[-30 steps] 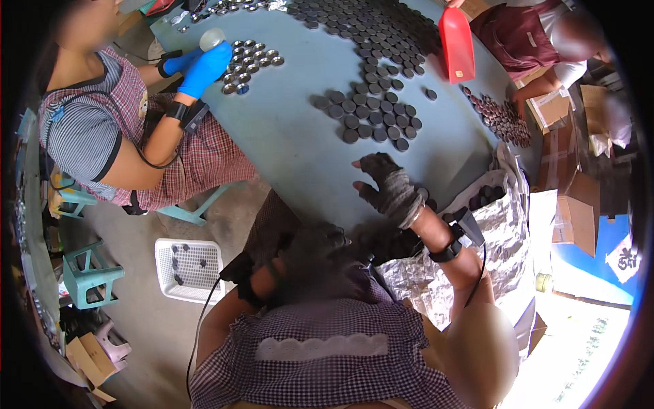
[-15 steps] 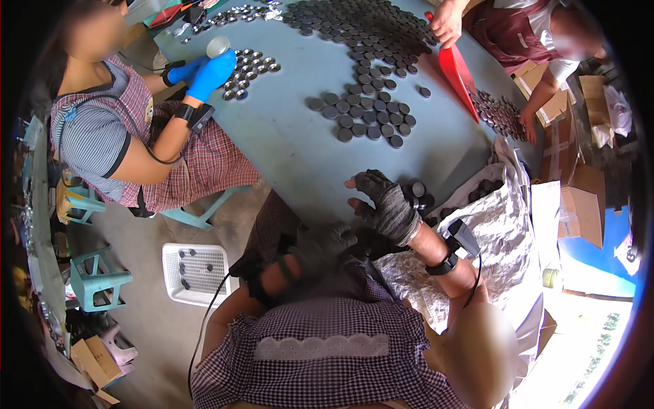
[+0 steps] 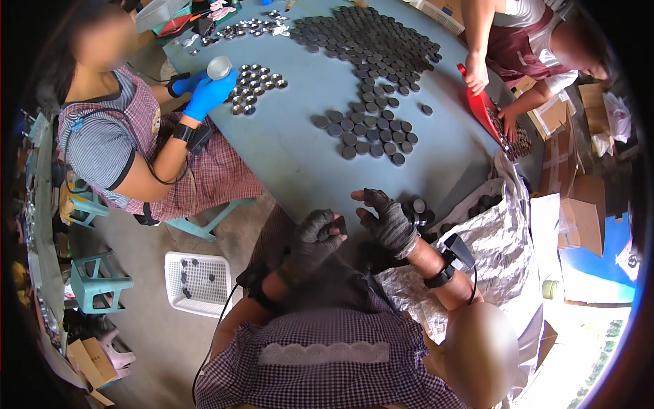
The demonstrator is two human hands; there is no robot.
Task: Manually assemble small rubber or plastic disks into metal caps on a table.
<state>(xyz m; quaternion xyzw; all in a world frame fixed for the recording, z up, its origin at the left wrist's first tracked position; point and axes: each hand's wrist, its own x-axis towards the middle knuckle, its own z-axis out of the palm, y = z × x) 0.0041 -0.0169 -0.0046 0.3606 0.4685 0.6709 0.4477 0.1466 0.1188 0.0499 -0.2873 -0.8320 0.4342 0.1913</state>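
Observation:
My left hand (image 3: 315, 240), in a dark grey fingerless glove, is raised at the near table edge. Its bare fingertips curl together around a small black round cap (image 3: 343, 226), mostly hidden by the fingers. Just right of it, my right hand (image 3: 385, 219), gloved alike, hovers over the table's near edge with thumb and forefinger apart and nothing visible between them. Beside the right hand stand a few more black caps (image 3: 419, 205), partly covered by it. Ahead lies a loose cluster of black round caps (image 3: 376, 131), running back into a large spread of them.
At left, a co-worker in blue gloves holds a clear round container (image 3: 219, 68) by shiny metallic rings (image 3: 257, 80). Far right, another person sweeps small pieces with a red scoop (image 3: 485, 114). A silvery sack (image 3: 477, 238) lies right; a white basket (image 3: 198, 283) sits on the floor.
My left hand has risen from my lap to beside my right hand, which stays about where it was. The far-right person's red scoop has moved right and nearer, against the small pieces.

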